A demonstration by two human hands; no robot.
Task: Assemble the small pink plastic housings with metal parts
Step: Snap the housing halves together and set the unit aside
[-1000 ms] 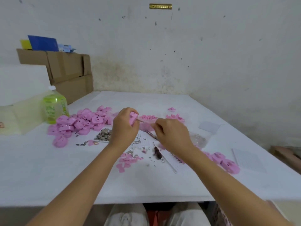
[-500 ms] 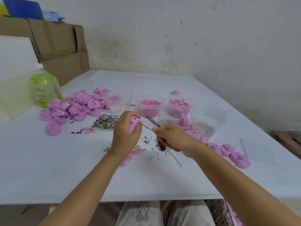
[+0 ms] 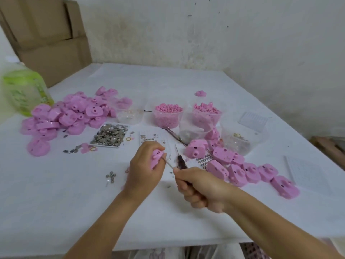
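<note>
Left hand grips a pink housing over the tabletop's middle; right hand pinches a thin metal tool whose tip touches the housing.

Stained whitewashed wall, white-covered table, stacked cardboard boxes in the left corner

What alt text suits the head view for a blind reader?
A left hand grips a pink housing while the right hand holds a thin metal tool to it, over a white table strewn with more housings, tubs and metal parts.
</note>
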